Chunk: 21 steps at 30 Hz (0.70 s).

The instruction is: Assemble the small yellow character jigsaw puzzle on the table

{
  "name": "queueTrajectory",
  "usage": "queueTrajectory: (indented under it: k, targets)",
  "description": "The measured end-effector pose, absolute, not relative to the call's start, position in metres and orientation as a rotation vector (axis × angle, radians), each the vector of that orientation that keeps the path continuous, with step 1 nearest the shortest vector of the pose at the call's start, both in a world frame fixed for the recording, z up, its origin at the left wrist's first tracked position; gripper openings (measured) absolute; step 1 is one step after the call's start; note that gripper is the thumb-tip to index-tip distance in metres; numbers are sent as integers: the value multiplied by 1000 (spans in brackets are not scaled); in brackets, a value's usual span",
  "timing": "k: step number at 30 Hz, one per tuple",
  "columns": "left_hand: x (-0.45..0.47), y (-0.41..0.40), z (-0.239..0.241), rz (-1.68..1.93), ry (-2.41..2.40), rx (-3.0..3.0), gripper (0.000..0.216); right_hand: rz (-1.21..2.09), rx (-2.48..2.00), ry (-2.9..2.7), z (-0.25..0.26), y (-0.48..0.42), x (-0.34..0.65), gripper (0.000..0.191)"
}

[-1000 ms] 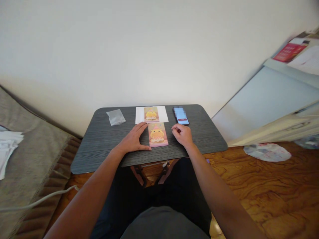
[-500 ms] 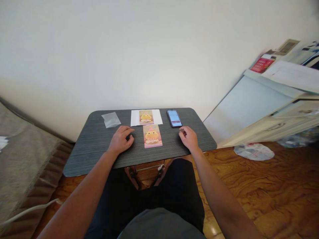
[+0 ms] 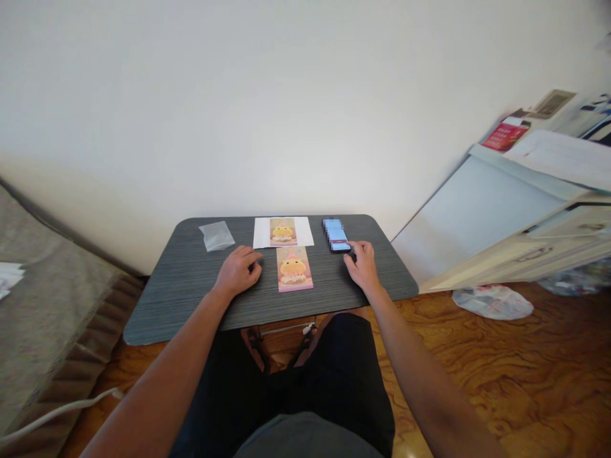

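Observation:
My left hand rests on the dark grey table left of a pink card that shows a yellow cartoon figure. Its fingers are loosely bent, thumb apart, with nothing in them. On the right, my right hand has its index finger stretched to the lower end of a smartphone with a lit, partly blurred screen. The fingertip seems to touch the screen. Behind the pink card lies a white sheet with a similar yellow figure printed in its middle.
A clear plastic sleeve lies at the table's back left. The white wall rises behind. To the right stands a pale cabinet with papers and a red box on top; a plastic bag lies on the floor.
My right index finger has stretched forward onto the phone's lower edge. The left hand keeps its place beside the pink card. The whole view has shifted slightly.

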<state>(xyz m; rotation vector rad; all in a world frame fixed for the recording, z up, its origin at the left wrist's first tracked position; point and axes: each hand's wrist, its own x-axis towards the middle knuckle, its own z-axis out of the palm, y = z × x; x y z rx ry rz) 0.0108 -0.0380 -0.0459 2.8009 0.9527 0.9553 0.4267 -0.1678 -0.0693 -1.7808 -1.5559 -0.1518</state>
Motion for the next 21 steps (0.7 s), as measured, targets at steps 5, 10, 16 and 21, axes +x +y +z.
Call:
queueTrajectory:
  k: [5,10,16,21]
  targets:
    - [9,-42,-47,932,953,2806,28,-162,-1798,-1573,-68,-158,429,46]
    - [11,-47,-45,898,978,2815,29,-155,-1801,-1606,-67,-162,427,46]
    - [12,-50,-45,851,1038,2832,30,-125,-1794,-1606,-68,-161,429,47]
    - [13,-51,-43,834,1057,2838,31,-118,-1792,-1602,-69,-161,428,48]
